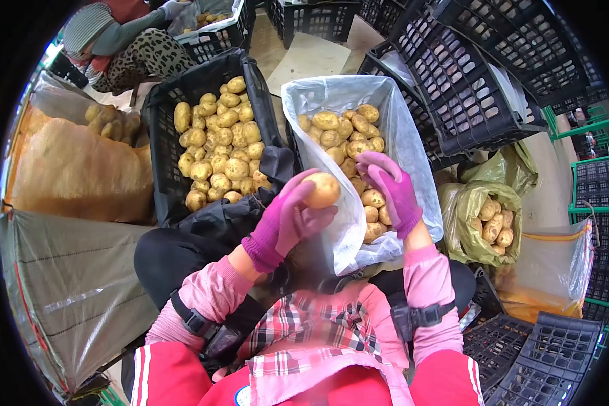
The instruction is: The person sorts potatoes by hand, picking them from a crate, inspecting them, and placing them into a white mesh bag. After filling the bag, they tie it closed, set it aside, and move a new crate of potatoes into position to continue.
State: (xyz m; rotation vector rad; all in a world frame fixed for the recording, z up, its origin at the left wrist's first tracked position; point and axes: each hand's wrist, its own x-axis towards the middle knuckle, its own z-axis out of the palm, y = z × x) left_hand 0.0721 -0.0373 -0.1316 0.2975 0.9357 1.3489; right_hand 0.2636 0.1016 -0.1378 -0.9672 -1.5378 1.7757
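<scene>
In my left hand [287, 220], in a pink-purple glove, is a potato [323, 190], gripped between thumb and fingers above the near left edge of the white-lined crate [413, 145]. My right hand [390, 189], gloved alike, is over the potatoes [345, 135] inside that crate. Its fingers are loosely bent and apart, and I see nothing held in them; its palm side is partly hidden. Left of it, a black crate [157, 145] with a dark liner holds many yellow potatoes [223, 142].
Stacked black crates [446, 88] stand at the upper right. A yellow-green bag [463, 210] of potatoes sits on the right, an orange mesh sack [74, 176] on the left. Another person [125, 47] crouches at the upper left beside a lined crate [220, 40].
</scene>
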